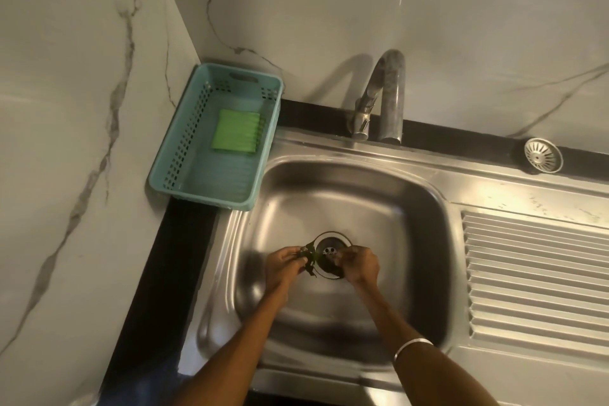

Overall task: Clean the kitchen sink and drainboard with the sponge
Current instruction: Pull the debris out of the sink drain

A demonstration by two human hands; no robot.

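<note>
Head view: left hand (286, 265) pinches dark scraps (308, 262) (over drain (330, 250))

Teal perforated plastic basket (184, 148) in the marble-walled corner, on the black countertop (155, 277), curved metal faucet (382, 99) at the back, round strainer (543, 155) lying apparently on the counter edge, far right

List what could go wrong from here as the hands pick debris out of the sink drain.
1. The left hand pinches dark scraps right beside the open drain; dropped bits may fall in, since the strainer sits away on the counter.
2. The sponge lies untouched in the basket, so scrubbing has not begun.
</note>
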